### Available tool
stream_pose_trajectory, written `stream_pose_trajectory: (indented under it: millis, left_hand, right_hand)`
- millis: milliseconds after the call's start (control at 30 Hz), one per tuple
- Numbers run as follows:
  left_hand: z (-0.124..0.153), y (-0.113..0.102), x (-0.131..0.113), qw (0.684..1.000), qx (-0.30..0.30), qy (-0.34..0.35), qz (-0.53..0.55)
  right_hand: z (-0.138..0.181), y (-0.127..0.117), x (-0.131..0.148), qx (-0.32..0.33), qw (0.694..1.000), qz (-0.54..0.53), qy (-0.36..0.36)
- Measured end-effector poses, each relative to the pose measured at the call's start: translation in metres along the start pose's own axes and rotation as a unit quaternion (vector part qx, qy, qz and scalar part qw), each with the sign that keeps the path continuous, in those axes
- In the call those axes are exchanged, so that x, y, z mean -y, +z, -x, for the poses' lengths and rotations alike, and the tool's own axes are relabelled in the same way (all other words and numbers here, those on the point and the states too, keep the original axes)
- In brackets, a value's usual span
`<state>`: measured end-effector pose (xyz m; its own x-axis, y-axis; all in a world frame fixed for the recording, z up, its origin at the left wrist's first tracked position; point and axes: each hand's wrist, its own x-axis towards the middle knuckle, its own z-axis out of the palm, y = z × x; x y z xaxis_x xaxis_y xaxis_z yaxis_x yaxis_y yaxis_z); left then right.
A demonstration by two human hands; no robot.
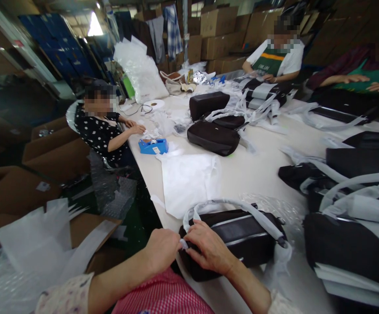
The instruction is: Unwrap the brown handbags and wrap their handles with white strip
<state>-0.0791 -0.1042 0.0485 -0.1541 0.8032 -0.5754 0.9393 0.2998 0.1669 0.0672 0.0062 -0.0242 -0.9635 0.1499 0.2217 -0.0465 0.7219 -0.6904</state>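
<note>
A black handbag point(238, 235) lies on the table's near edge, its handle point(241, 205) wrapped in white tissue paper. At the bag's left end, my left hand point(163, 247) is closed with its fingertips on a small twist of white tissue paper point(184, 244). My right hand point(207, 246) pinches the same bit of paper from the other side, its palm close against the bag. Another tissue-wrapped end hangs down at the bag's right side. Beyond the bag lies a white sheet point(189, 181).
A blue tape dispenser point(153, 146) stands near the table's left edge. Several more black bags point(349, 253) lie to the right, others point(213, 137) farther back. Three co-workers sit around the table point(257, 168). Cardboard boxes point(12, 192) and white sheets fill the left.
</note>
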Motion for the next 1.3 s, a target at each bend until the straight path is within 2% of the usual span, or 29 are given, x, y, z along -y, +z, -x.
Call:
stream_pose_trajectory:
  millis: [133,333,600,733,933,1133,1300]
  left_hand:
    - [0.005,0.003,-0.012,0.998,-0.039,0.01,-0.056]
    - [0.003,-0.002,-0.016,0.998,0.034,0.024,-0.035]
    - [0.001,0.006,-0.008,1.0,0.021,0.008,-0.008]
    - [-0.001,0.004,-0.01,1.0,0.011,0.001,0.013]
    - [-0.003,0.001,-0.009,0.999,0.023,0.009,-0.028]
    - [-0.004,0.001,-0.022,0.991,-0.051,0.032,-0.118]
    - [-0.01,-0.003,-0.029,0.997,0.002,0.017,-0.072]
  right_hand:
    - [-0.001,0.0,-0.002,0.003,1.0,-0.005,0.002]
    - [0.001,0.001,-0.005,0.0,1.0,-0.015,0.018]
    - [0.003,-0.005,-0.006,0.001,0.999,-0.016,0.037]
    - [0.002,-0.004,-0.006,-0.023,0.999,-0.006,0.038]
    - [0.0,-0.001,-0.006,-0.044,0.999,0.0,0.022]
    - [-0.002,0.01,-0.008,-0.044,0.997,0.052,0.019]
    - [0.001,0.012,-0.009,-0.073,0.997,0.029,0.018]
